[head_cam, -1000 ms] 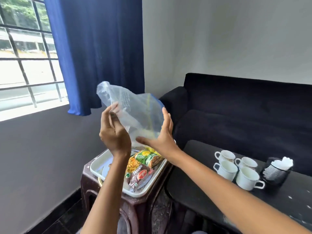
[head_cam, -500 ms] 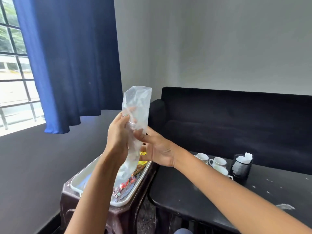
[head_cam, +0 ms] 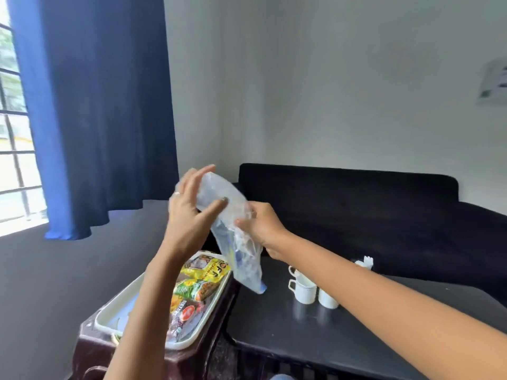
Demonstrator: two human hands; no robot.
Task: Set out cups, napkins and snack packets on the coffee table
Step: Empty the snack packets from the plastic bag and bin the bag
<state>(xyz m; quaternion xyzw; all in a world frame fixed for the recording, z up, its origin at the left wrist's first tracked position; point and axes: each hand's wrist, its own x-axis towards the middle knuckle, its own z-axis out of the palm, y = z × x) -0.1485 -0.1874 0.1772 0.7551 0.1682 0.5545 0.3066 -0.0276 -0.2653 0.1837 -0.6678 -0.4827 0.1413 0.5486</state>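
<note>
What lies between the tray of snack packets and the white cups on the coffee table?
In the head view, the clear plastic bag hangs there above bare black tabletop, between tray and cups.

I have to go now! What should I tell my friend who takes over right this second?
Left hand and right hand both hold the clear plastic bag in the air.
Snack packets lie in the white tray on the stool, not on the coffee table.
Done: white cups and napkin holder stand on the table.
Left: put the bag aside, move the packets over.
</note>
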